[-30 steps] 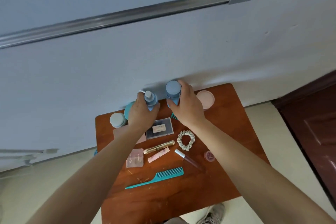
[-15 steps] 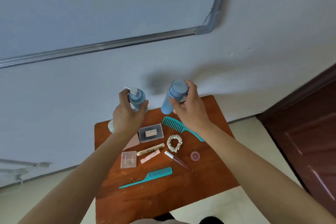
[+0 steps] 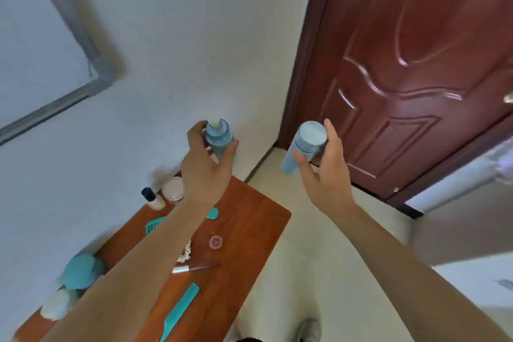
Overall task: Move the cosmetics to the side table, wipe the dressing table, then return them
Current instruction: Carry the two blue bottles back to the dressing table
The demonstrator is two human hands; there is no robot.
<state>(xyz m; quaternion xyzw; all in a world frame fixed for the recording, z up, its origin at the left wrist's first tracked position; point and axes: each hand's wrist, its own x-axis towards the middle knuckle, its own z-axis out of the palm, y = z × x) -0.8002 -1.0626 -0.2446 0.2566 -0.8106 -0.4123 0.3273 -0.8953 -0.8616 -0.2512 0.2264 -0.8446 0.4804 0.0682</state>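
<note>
My left hand (image 3: 204, 172) grips a blue pump bottle (image 3: 220, 139) held up in the air above the far end of the wooden dressing table (image 3: 244, 230). My right hand (image 3: 323, 172) grips a blue capped bottle (image 3: 304, 144), carried out past the table's right edge over the floor. Still lying on the table are a teal tail comb (image 3: 180, 311), a lip gloss tube (image 3: 194, 268), a small pink pot (image 3: 215, 241), a scrunchie (image 3: 185, 254) partly behind my left forearm, a pink jar (image 3: 173, 189) and a dark-capped bottle (image 3: 152, 198).
A teal round lid (image 3: 82, 271) and a pale jar (image 3: 58, 304) sit at the table's near left. A wide teal comb (image 3: 154, 225) is partly hidden by my arm. A dark red door (image 3: 402, 64) stands to the right, with pale floor (image 3: 319, 258) between it and the table.
The view has swung sharply right toward the door. Both hands lifted their blue bottles off the table and carried them right; the right one now hangs over the floor.
</note>
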